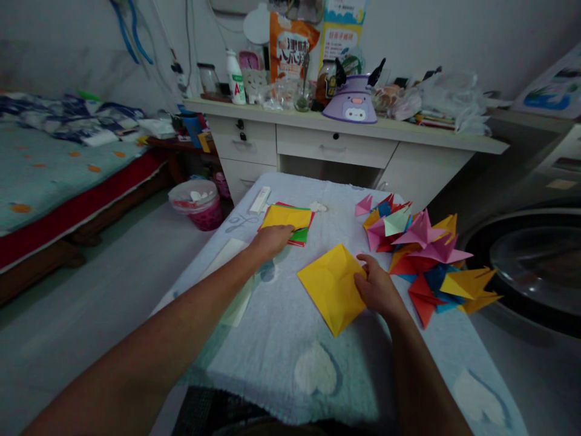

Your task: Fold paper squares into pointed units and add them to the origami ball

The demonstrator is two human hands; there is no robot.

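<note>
My left hand point(273, 240) reaches to a stack of coloured paper squares point(300, 236), whose red and green edges show. Its fingers are closed at the near edge of a yellow sheet point(287, 217) on top; the thumb is partly hidden. My right hand point(377, 283) pinches the right corner of a yellow square of paper point(334, 289), turned like a diamond and faintly creased, low over the cloth. To the right of that hand lies a pile of folded paper pieces point(426, 239) in pink, red, blue and yellow, with pointed tips.
A pale cloth with heart prints covers the table point(276, 363). Behind the stack lies a narrow white box point(260, 200). A desk point(299, 121) crowded with bottles and bags stands beyond, a washing machine point(535, 260) at right, a bed point(68, 163) and pink bucket point(202, 209) at left.
</note>
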